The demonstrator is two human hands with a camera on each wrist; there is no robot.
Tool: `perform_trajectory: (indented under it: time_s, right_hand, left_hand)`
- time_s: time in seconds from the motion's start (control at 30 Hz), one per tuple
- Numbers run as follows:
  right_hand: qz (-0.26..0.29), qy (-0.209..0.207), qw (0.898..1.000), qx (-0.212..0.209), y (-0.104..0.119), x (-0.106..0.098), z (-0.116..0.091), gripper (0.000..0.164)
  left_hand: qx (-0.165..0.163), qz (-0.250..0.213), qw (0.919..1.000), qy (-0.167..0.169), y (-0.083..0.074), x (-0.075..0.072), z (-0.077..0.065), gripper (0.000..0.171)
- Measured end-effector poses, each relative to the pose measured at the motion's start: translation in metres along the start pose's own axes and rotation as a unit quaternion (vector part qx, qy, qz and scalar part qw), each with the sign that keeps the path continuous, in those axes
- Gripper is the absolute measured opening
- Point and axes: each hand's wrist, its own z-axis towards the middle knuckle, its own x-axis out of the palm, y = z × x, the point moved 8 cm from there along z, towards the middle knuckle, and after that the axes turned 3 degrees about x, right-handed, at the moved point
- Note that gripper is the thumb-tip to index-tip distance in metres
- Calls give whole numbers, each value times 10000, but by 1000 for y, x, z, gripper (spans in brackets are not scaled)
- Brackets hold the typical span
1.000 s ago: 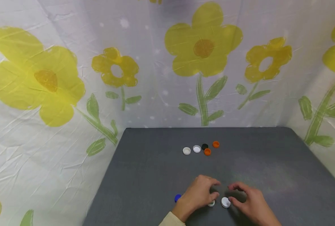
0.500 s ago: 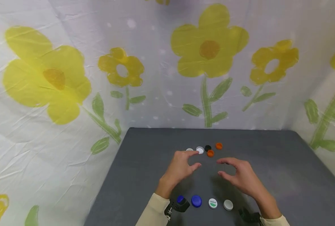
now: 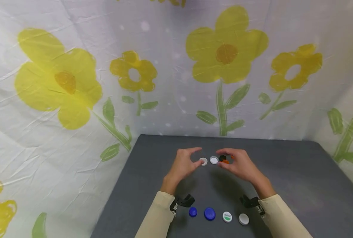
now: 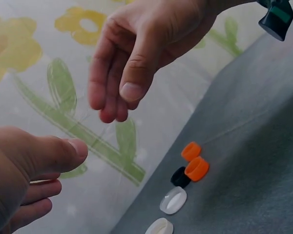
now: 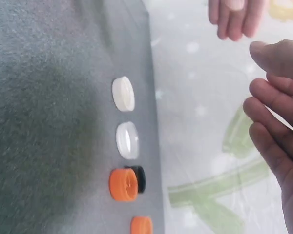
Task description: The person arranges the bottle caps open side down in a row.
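Both hands hover over the far group of bottle caps, fingers loosely bent and holding nothing. My left hand (image 3: pixel 179 167) is nearest an off-white cap (image 3: pixel 205 162), partly behind its thumb in the head view. My right hand (image 3: pixel 239 164) covers part of an orange cap (image 3: pixel 225 162) and a black cap (image 3: pixel 222 157) in that view. Between the hands lies a white cap (image 3: pixel 214 160), hollow side up. The right wrist view shows the black cap touching or close behind one orange cap (image 5: pixel 121 185), with a second orange cap (image 5: pixel 141 225) apart.
Nearer on the dark grey table (image 3: pixel 152 185) stands a row: a small blue cap (image 3: pixel 192 212), a larger blue cap (image 3: pixel 210 214), a white cap with a green label (image 3: pixel 227 217) and a plain white cap (image 3: pixel 243 219). A flowered curtain (image 3: pixel 170 82) rises behind the table.
Both hands have left the near row of caps and moved forward to above the far group. The near caps now show uncovered; the head view has shifted slightly left.
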Motion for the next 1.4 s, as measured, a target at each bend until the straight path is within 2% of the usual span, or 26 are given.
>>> perform_trajectory:
  time_s: [0.2,0.4,0.57,0.9,0.93,1.03,1.13,1.23,1.4]
  right_hand:
    - [-14,252,9996,-159,-4,17,26,37]
    - [136,569,9983,25,-18,32,44,39]
    - [227,946,9950,204,-32,46,53,41]
    - [44,1311,9911,238,-62,77,58,39]
    - [16,1329,9908,242,-64,80,58,38]
    - [-76,1353,9904,267,-67,86,58,38]
    - [-229,1344,9904,231,-67,90,59,37]
    - [-353,1340,9902,198,-67,94,58,35]
    - [-308,1381,9891,411,-74,100,53,34]
  left_hand:
    - [-76,-35,10000,-46,16,2,14,48]
    - [-322,-82,9994,58,31,9,19,48]
    - [-435,40,9989,157,41,23,24,46]
    - [-678,163,9966,434,67,59,23,45]
    - [-609,193,9971,411,74,65,22,45]
    - [-631,193,9969,439,80,74,21,45]
    - [-678,131,9965,476,84,80,19,45]
    - [-786,110,9955,525,81,81,17,43]
    - [-764,157,9958,474,81,86,14,37]
